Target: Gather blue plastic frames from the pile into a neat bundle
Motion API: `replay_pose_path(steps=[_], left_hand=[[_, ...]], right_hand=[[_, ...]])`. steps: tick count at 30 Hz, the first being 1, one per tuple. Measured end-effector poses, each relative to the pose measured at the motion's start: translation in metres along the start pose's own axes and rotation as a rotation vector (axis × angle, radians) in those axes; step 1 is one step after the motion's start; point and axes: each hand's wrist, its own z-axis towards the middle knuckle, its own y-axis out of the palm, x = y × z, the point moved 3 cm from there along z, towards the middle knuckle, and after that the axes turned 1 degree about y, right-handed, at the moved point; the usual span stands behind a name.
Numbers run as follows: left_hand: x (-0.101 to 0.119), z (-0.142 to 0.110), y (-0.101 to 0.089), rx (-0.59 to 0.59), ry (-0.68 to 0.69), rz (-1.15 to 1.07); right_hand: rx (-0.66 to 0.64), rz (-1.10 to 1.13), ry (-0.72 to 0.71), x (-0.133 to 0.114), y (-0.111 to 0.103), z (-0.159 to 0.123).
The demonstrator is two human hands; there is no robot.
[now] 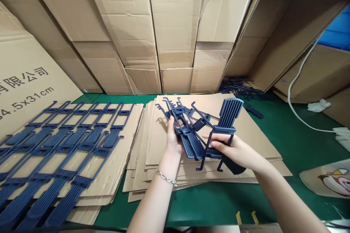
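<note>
My left hand [172, 139] grips a fanned bundle of dark blue plastic stand parts [182, 123] above a stack of cardboard sheets [254, 131]. My right hand [237, 151] holds one more blue part [226, 123], a ribbed paddle with two thin legs, tilted upright just right of the bundle. A bracelet sits on my left wrist. On the left, a second cardboard stack [128, 131] carries neat rows of the same blue parts [68, 145] laid flat side by side.
Flattened cardboard boxes [175, 25] lean along the back. A large printed box [24, 83] stands at the left. More blue parts [237, 87] lie by an open box at the back right. A white cable [292, 105] crosses the green tabletop [298, 142].
</note>
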Motion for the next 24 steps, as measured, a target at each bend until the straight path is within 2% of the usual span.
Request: replay_pose_path(steps=[6, 10, 17, 20, 24], left_hand=[[-0.005, 0.000, -0.003, 0.021, -0.128, 0.029], [-0.005, 0.001, -0.005, 0.030, -0.167, 0.083], [-0.006, 0.003, -0.006, 0.040, -0.106, 0.092], [-0.007, 0.002, -0.005, 0.029, -0.095, 0.087], [-0.013, -0.001, -0.004, 0.048, -0.183, 0.100]], right_hand=[[-0.038, 0.176, 0.076, -0.003, 0.003, 0.013], [0.032, 0.292, 0.190, -0.001, 0.005, 0.026], [0.078, 0.412, 0.255, 0.003, -0.004, 0.019], [0.069, 0.279, 0.264, -0.006, -0.009, 0.014], [0.022, -0.143, 0.179, -0.029, -0.015, 0.017]])
